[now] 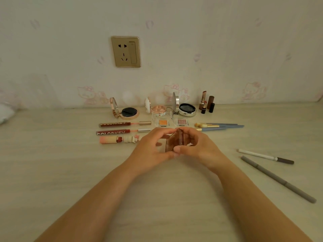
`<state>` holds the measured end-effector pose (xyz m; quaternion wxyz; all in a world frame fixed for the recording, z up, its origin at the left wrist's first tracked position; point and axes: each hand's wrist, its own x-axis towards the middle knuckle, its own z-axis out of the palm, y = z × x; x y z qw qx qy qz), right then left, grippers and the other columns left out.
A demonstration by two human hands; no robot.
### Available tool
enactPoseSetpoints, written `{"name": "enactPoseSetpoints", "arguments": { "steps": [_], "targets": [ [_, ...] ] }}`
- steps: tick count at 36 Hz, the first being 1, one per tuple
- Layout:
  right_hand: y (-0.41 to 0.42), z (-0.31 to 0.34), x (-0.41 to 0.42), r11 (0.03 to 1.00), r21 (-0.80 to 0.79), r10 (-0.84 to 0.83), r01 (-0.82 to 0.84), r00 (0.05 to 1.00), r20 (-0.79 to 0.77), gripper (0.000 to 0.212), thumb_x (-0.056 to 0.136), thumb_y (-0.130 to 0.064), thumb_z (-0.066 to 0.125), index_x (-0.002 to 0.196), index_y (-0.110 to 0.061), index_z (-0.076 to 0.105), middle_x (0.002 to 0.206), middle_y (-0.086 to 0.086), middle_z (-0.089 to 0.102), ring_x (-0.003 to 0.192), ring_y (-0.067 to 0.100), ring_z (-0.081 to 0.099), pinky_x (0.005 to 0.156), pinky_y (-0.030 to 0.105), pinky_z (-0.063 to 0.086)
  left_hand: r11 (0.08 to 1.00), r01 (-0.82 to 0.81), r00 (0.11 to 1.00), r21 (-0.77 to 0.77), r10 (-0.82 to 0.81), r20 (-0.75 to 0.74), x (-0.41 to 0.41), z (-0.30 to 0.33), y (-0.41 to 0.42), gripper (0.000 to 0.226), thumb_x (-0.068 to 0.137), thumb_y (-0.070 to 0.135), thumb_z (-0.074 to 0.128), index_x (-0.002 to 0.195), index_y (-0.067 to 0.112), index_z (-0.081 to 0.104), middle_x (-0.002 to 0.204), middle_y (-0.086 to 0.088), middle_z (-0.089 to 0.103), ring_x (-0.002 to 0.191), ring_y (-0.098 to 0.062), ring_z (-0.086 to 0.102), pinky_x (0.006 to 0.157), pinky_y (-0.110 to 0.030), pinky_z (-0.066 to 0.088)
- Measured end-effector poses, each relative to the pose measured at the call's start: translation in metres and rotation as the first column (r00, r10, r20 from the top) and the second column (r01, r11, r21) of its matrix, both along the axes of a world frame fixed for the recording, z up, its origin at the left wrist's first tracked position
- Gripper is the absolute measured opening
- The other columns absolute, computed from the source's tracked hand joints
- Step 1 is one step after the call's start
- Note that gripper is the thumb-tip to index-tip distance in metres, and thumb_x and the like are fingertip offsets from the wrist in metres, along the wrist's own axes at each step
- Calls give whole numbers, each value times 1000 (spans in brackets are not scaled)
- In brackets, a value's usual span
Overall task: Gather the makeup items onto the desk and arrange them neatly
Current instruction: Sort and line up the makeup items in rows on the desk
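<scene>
My left hand [150, 149] and my right hand [197, 145] meet at the desk's middle, both gripping a small brown hinged palette [174, 141] held partly open on edge. Behind them lie three lip gloss tubes [115, 131], two small eyeshadow pans [173, 122] and several blue-handled brushes [220, 127]. Along the wall stand an open rose-gold compact [128, 112], a pink jar [158, 110], an open silver compact [187, 109] and a few lipsticks [207, 103].
A white pencil [264, 156] and a long grey pencil [277, 179] lie loose at the right on the pale wooden desk [52, 154]. A gold wall socket [125, 51] sits above. Something white [5, 113] shows at the far left edge.
</scene>
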<state>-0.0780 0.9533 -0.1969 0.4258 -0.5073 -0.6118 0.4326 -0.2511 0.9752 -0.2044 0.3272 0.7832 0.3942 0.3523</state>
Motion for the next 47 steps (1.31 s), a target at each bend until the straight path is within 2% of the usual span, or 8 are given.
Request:
{"name": "enactPoseSetpoints", "arguments": {
  "steps": [8,11,14,18,26,36,42,47],
  "targets": [
    [-4,0,-5,995,-53,75,-81,990,-119,43,71,-26,68,112,-35,59,112,3,68,105,18,63,81,23,47,996,-6,998,-89,12,67,2,-4,-6,72,67,21,82,123,45,44,115,22,57,108,12,52,85,-23,51],
    [0,-6,-5,990,-112,55,-83,970,-236,42,73,-27,55,114,-26,64,118,20,62,110,38,57,79,37,44,998,-21,998,-61,24,53,1,-6,-6,77,67,23,82,129,42,41,122,20,55,110,10,51,84,-19,50],
    [3,-10,-3,992,-117,12,-46,960,-278,37,71,-22,53,104,-24,71,114,26,62,113,48,51,97,57,42,999,-21,998,-39,23,58,1,-8,-6,77,66,22,82,128,42,41,123,20,52,112,9,50,84,-15,49],
    [1,-7,-5,994,-105,-10,-21,959,-282,31,70,-20,53,93,-29,73,111,28,62,95,39,59,79,39,41,1000,-12,997,-22,14,79,1,-9,-7,75,66,20,83,129,37,45,121,19,51,111,8,51,82,-12,48],
    [-1,-8,-5,992,-119,-3,-31,961,-275,29,71,-22,54,92,-31,72,94,14,67,78,20,54,64,28,38,1000,-16,997,-18,17,74,0,-11,-6,75,64,22,83,128,36,47,120,18,51,111,6,52,84,-14,49],
    [-2,-6,-4,995,-101,-8,-13,978,-206,30,89,-4,51,97,-27,68,90,11,64,78,19,56,66,31,42,1000,-15,998,-2,15,60,-1,-13,-5,75,64,23,84,127,39,46,119,18,52,113,5,51,86,-17,49],
    [-4,-5,-5,989,-147,-11,-21,977,-211,28,90,-1,49,91,-25,64,69,2,59,51,9,56,51,28,51,1000,-24,999,13,23,39,-1,-17,-3,75,61,25,85,127,36,49,115,19,52,111,9,50,86,-12,46],
    [-4,-7,-6,989,-149,-12,-16,983,-186,28,90,0,45,91,-23,61,69,5,58,49,11,57,51,30,55,1000,-31,999,5,31,21,0,-18,-3,75,60,25,85,126,37,50,114,23,51,112,9,49,86,-16,46]
  ]
}}
